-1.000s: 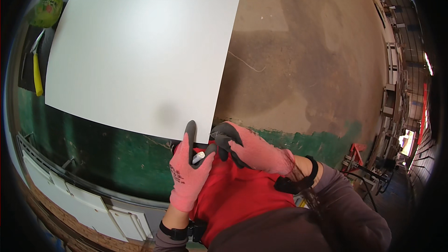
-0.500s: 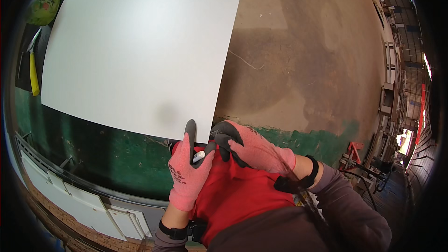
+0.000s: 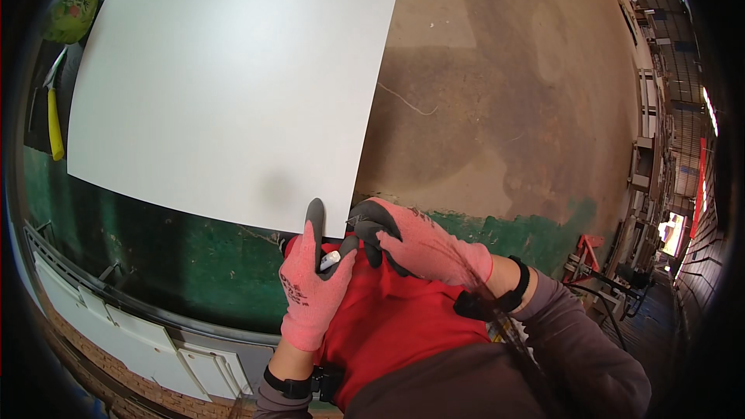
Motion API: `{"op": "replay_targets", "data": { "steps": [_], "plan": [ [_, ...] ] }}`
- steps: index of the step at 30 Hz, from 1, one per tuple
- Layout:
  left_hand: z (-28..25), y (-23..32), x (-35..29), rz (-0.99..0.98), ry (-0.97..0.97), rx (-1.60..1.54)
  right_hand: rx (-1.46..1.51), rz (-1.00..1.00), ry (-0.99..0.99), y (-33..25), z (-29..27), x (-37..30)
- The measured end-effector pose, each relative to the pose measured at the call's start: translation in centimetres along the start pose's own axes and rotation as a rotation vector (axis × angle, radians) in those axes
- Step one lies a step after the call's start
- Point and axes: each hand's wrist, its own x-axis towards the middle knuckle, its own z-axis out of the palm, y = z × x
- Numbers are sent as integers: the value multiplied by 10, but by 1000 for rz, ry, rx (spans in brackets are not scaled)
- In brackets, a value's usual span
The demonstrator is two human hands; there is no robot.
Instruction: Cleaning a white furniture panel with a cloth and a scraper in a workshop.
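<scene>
A large white panel (image 3: 225,93) stretches away in front of me, its near right corner between my hands. My left hand (image 3: 314,279), in a pink glove with dark grey coated fingers, lays its index finger on the panel close to that corner. Its other fingers are curled round a small white cylinder (image 3: 330,259), of which only a short end shows. My right hand (image 3: 415,242), in a matching glove, is closed at the panel's right edge by the corner. Fine thin strands stick out at its fingertips; what it grips is mostly hidden.
A yellow-handled tool (image 3: 55,120) and a green plastic bag (image 3: 72,12) lie left of the panel. Below its near edge runs green-painted floor (image 3: 178,252). White boards (image 3: 132,330) stand at lower left. Red metal equipment (image 3: 587,251) with cables is at right.
Both hands hold nearly the same pose. The view has shifted very slightly, and nothing was visibly taken hold of or let go.
</scene>
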Motion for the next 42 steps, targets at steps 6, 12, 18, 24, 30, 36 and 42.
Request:
{"op": "replay_targets", "data": {
  "steps": [6, 12, 18, 24, 30, 36, 42],
  "plan": [
    [0, 1, 0, -11, -6, 9, 44, 21, -12, -13, -6, 1],
    [1, 0, -1, 46, 15, 20, 197, 87, -31, -15, -5, 1],
    [1, -1, -3, -25, -18, 46, 241, 126, -32, -18, -5, 1],
    [1, -1, -1, -37, -25, 39, 327, 132, -31, -17, -4, -4],
    [-1, 0, -2, -70, -48, 2, 362, 210, -40, -23, 0, -8],
    [1, -4, -3, -45, -38, 28, 430, 211, -42, -22, 3, -8],
    [1, -4, -1, -4, -25, 13, 417, 222, -17, -21, 7, -8]
  ]
}}
